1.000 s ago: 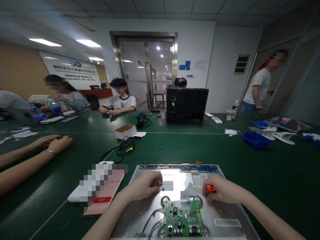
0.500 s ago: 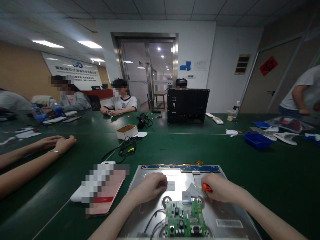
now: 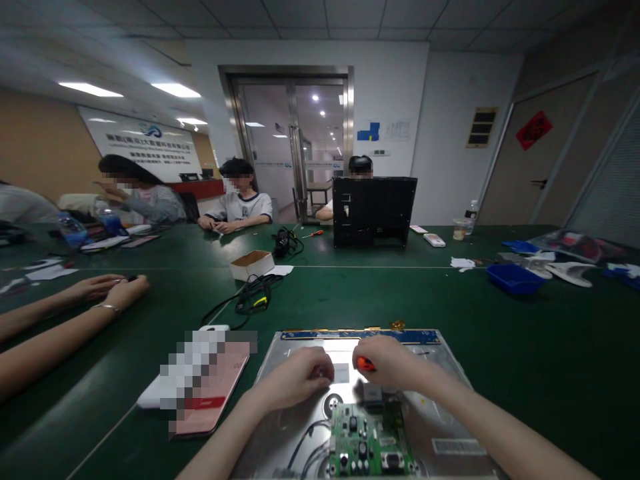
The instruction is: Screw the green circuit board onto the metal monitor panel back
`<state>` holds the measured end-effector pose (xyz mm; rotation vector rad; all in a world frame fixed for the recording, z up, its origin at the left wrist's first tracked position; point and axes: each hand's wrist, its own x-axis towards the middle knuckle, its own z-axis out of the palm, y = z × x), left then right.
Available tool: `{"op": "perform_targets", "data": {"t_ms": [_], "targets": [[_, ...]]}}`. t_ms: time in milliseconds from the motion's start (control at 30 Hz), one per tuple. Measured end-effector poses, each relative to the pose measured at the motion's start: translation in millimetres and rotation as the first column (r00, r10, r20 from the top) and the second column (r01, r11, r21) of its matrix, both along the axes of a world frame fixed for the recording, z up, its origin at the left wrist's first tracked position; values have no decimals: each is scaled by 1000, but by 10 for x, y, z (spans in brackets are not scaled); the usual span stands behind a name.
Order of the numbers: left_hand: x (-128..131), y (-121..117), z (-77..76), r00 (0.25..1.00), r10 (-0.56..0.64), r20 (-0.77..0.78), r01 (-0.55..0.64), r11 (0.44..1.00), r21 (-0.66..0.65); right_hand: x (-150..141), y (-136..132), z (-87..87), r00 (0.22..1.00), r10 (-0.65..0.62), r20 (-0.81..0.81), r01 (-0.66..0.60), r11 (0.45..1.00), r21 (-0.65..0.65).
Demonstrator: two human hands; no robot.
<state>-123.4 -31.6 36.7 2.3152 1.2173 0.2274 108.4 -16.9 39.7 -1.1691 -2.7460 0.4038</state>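
A metal display panel lies back side up in front of me, with a green circuit board at its near middle and a blue circuit strip along its far edge. My left hand is curled over the panel's left half; whatever its fingers may pinch is hidden. Close by on the right, my right hand is closed round a screwdriver, of which only the orange handle shows. Under that hand, a flat pale connector joins the board's far edge. Dark cables run from the board's left side.
Left of the panel lie a pink phone-like slab and a white device, partly blurred. Beyond are black cables, an open box, a blue tray and a black monitor casing. Another person's hands rest at left.
My right hand has moved left across the panel with the screwdriver, nearer my left hand, which has hardly moved. A translucent flap beside it no longer shows. The person at far right has left view.
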Motion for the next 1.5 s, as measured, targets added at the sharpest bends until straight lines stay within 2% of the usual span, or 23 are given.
{"op": "perform_targets", "data": {"t_ms": [167,333,400,500,600,700,800,900,1133,1200,1300,1367,1500], "targets": [[-7,-2,29,1000,28,14,-27,999,-24,-283,27,-138,994,113,13,-113,993,21],[-91,6,113,998,64,-13,-65,994,-82,-362,52,-189,995,92,-26,-91,996,21],[-146,7,166,998,53,-27,-56,988,-142,-336,49,-167,997,47,-58,-46,999,17],[-207,-9,224,999,-46,9,47,965,-256,-238,16,-111,993,0,-119,2,1000,18],[-205,-48,210,991,-116,65,133,904,-406,-87,-48,-81,985,-23,-171,28,999,26],[-153,-85,157,987,-147,65,160,879,-448,90,-112,-119,975,-57,-213,68,997,45],[-104,-95,115,980,-193,40,192,888,-419,252,-152,-199,962,-108,-250,128,990,65],[-91,-85,84,987,-162,12,153,902,-403,348,-170,-258,954,-138,-267,161,985,68],[-125,-50,81,985,-157,75,174,886,-430,369,-202,-254,952,-145,-269,166,984,58],[-97,-35,101,991,-106,88,130,928,-350,373,-208,-238,953,-143,-266,162,985,53],[-24,-3,92,994,28,108,-15,992,-125,383,-221,-191,957,-135,-255,150,988,40],[22,20,48,991,92,95,-89,995,-32,388,-242,-141,961,-123,-246,135,990,31],[73,37,-56,995,103,14,-103,994,26,383,-340,-17,976,-73,-203,72,997,-10]]}}
